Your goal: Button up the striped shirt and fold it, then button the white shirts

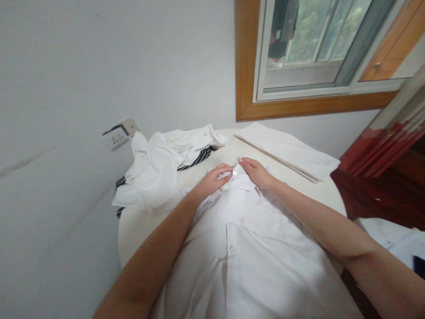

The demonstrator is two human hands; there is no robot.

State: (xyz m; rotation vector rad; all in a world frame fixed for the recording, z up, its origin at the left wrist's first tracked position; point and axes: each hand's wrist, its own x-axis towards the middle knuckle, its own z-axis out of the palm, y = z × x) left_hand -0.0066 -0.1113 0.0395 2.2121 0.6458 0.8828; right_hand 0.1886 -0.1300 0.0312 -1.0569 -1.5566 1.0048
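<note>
A white button-up shirt (pixel 252 248) stretches from the tabletop down toward me, its buttoned front facing up. Around its far end, at what looks like the collar, both of my hands are at work. My left hand (pixel 214 179) is closed on the shirt's edge, fingers bent over the cloth. Just to the right, my right hand (pixel 257 172) pinches the same end between thumb and fingers. A small pale button (pixel 234 173) shows between the two hands. Some cloth under my palms is hidden.
Crumpled white clothing (pixel 159 168) with black striped cloth (pixel 202 156) lies at the left of the round white table (pixel 332 204). A folded white cloth (pixel 285 148) rests at the back right. Beyond stand a wall socket (pixel 115 137), a wood-framed window (pixel 245 66) and a red curtain (pixel 375 141).
</note>
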